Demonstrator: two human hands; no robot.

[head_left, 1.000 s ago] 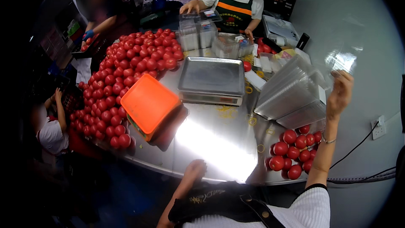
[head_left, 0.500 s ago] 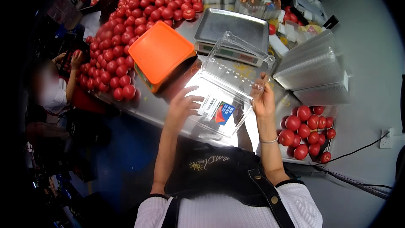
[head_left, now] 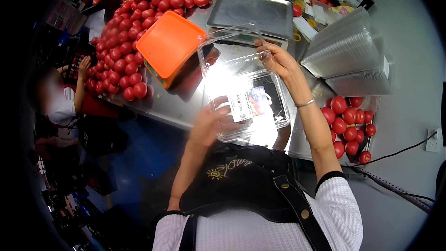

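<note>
At the far left, another person's hand (head_left: pixel 84 66) is lifted beside the big heap of red tomatoes (head_left: pixel 124 49). Next to that heap stands an orange-topped box (head_left: pixel 170 44) on the metal tabletop (head_left: pixel 174 108). My left hand (head_left: pixel 206 126) is blurred at the near left edge of a clear plastic box (head_left: pixel 251 81); its fingers are partly curled there, and I can't tell whether they grip the plastic. The box is open in front of me, just above the tabletop's near edge, its lid tilted up on the far side, and a white label (head_left: pixel 241 106) with a coloured patch shows on the lower half. Behind the lid sits a scale (head_left: pixel 251 15) with a flat metal pan. My right hand (head_left: pixel 278 59) has its fingers pinched on the box's far right corner. Further right lean nested clear boxes (head_left: pixel 343 51), with a smaller group of tomatoes (head_left: pixel 349 128) nearer me.
</note>
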